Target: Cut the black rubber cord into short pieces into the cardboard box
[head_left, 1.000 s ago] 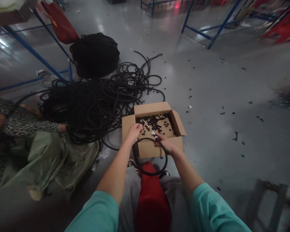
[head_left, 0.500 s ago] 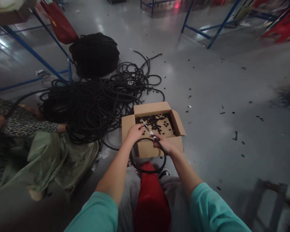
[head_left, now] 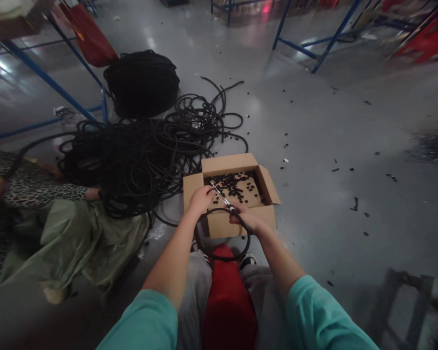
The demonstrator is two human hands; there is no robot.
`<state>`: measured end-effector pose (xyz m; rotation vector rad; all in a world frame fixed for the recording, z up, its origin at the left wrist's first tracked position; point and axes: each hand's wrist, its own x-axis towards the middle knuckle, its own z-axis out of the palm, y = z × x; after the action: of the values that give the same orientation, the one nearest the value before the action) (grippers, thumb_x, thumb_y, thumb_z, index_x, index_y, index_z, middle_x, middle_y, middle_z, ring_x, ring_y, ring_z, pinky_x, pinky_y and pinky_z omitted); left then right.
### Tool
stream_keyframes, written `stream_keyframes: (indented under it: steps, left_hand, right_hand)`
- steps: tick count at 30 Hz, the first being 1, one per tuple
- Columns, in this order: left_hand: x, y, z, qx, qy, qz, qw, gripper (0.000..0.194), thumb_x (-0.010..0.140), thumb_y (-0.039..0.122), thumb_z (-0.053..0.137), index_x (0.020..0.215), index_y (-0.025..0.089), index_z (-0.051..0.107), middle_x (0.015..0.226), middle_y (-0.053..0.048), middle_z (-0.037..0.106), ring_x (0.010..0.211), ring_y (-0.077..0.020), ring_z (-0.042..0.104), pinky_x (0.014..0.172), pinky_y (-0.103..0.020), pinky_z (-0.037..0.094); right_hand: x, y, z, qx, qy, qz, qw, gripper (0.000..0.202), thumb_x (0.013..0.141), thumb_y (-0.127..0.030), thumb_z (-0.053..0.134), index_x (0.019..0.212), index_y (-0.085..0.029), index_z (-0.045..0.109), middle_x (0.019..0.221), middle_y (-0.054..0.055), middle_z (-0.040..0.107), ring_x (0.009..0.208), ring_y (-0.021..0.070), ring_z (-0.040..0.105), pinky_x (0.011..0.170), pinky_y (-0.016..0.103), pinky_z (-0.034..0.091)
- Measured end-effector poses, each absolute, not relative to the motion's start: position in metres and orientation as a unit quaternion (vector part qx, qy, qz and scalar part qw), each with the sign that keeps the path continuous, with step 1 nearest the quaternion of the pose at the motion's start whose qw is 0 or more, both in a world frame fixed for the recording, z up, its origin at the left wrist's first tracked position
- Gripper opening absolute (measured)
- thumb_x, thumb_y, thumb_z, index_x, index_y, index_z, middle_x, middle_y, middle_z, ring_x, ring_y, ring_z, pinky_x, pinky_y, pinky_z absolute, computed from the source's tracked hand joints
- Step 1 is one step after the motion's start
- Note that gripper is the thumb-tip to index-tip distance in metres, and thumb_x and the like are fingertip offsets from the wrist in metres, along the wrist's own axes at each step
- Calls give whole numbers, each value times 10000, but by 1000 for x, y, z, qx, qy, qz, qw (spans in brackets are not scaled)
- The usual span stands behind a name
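My right hand (head_left: 246,218) is closed around a pair of scissors (head_left: 224,200), whose metal blades point up and left over an open cardboard box (head_left: 241,221). My left hand (head_left: 201,198) is closed beside the blades, pinching a black rubber tube (head_left: 224,259); its fingertips partly hide the tube's end. The tube hangs in a loop below both hands, in front of the box. Many short black cut pieces (head_left: 235,185) lie scattered inside the box. Whether the blades touch the tube is too small to tell.
A tangled heap of black tubing (head_left: 142,155) lies left of the box, with a large black coil (head_left: 142,82) behind it. At the left sits another person, whose sleeve (head_left: 47,182) reaches toward the heap. Blue table legs (head_left: 54,80) stand nearby. A red stool (head_left: 229,306) is between my knees.
The scissors and my left fingers have shifted very slightly left and down. The tube loop and the box stay nearly where they were.
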<state>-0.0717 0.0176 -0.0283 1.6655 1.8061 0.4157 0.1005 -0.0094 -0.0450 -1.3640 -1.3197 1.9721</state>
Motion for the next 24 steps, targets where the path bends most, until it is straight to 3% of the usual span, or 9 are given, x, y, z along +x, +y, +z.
stream_keyframes:
  steps: [10, 19, 24]
  left_hand:
    - [-66, 16, -27, 655, 668, 118, 334, 278, 786, 255, 436, 946, 170, 646, 997, -70, 657, 925, -183, 581, 808, -270, 422]
    - [-64, 16, -20, 645, 706, 92, 278, 266, 802, 302, 421, 871, 159, 635, 927, -92, 655, 863, -195, 580, 721, -266, 413]
    - [-66, 16, -22, 649, 696, 109, 288, 265, 802, 291, 423, 892, 159, 635, 930, -81, 657, 860, -183, 578, 727, -261, 414]
  right_hand:
    - [99, -9, -50, -520, -468, 687, 199, 515, 446, -103, 512, 954, -165, 565, 616, -54, 489, 609, 112, 435, 594, 234, 353]
    - [92, -9, -41, -556, -451, 666, 208, 409, 446, -111, 514, 843, -154, 603, 545, -65, 465, 484, 71, 385, 490, 205, 308]
    - [93, -9, -36, -569, -441, 669, 186, 480, 456, -107, 505, 925, -138, 603, 453, -83, 430, 399, 62, 348, 416, 201, 265]
